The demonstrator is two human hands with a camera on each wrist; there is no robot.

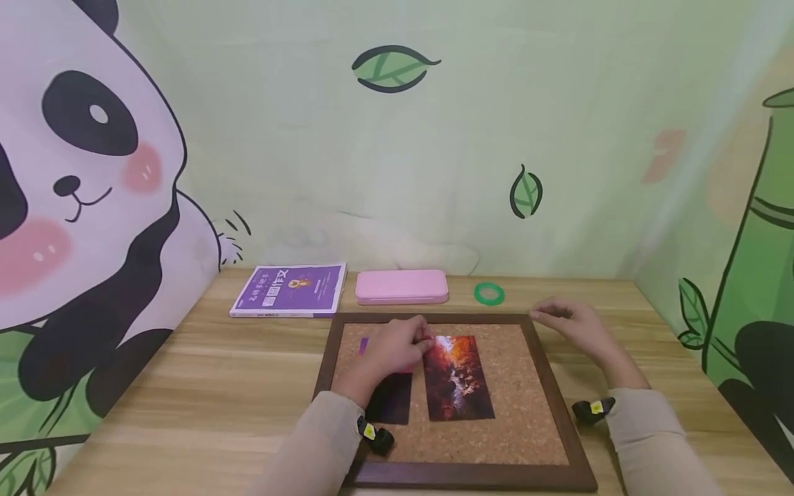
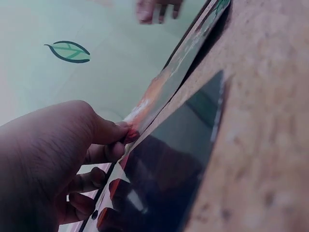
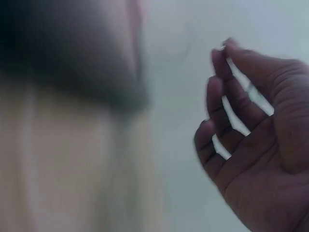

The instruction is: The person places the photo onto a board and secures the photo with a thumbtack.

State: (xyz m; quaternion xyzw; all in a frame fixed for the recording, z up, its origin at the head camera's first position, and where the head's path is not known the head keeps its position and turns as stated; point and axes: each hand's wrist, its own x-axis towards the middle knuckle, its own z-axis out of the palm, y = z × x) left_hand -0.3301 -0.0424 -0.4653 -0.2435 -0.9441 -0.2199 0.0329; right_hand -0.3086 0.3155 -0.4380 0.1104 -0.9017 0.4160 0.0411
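Note:
My left hand (image 1: 397,344) pinches the upper left corner of a photo print (image 1: 459,379) of an orange forest and stream, between thumb and index finger. This print lies over the cork board (image 1: 521,413). To its left a second, darker print (image 1: 392,403) with a purple and red top is partly hidden by the left hand and wrist. In the left wrist view, the dark print (image 2: 164,166) shows glossy beside the pinching fingers. My right hand (image 1: 577,329) hovers by the board's upper right corner, fingers loosely bent; its thumb and index tips (image 3: 227,46) come together with nothing clear between them.
A dark wooden frame (image 1: 471,475) borders the board on the wooden table (image 1: 205,399). Behind it lie a purple book (image 1: 294,289), a pink case (image 1: 402,286) and a roll of green tape (image 1: 489,294). The wall (image 1: 298,172) rises right behind them.

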